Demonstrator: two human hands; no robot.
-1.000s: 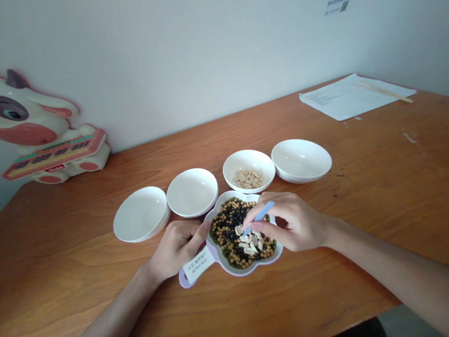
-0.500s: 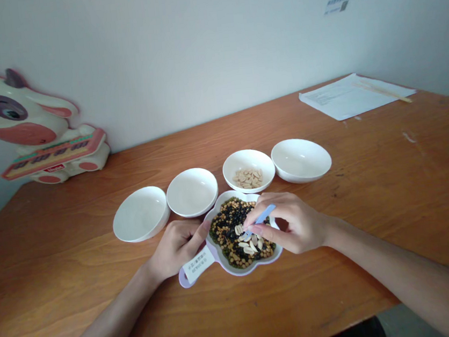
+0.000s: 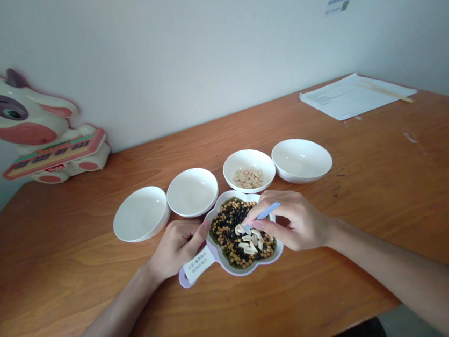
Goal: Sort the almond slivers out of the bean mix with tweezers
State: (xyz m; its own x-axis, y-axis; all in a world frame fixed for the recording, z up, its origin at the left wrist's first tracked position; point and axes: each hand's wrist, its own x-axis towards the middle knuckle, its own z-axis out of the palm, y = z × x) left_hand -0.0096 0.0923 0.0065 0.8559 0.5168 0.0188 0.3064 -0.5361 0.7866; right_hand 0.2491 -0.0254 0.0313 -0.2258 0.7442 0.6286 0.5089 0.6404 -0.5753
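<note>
A flower-shaped white dish with a labelled handle holds mixed black, green and tan beans with pale peanuts on top. My left hand is closed against the dish's left rim, steadying it. My right hand pinches blue tweezers, whose tips reach down among the peanuts in the dish. Behind the dish stand a row of white bowls; the third bowl holds some peanuts.
Two more white bowls stand at the left of the row and one at the right. A cartoon cow toy leans on the wall at far left. Papers with chopsticks lie at the back right.
My right hand has shifted slightly, raising the tweezers' back end a little; the tips stay in the peanuts. The left hand has not moved.
</note>
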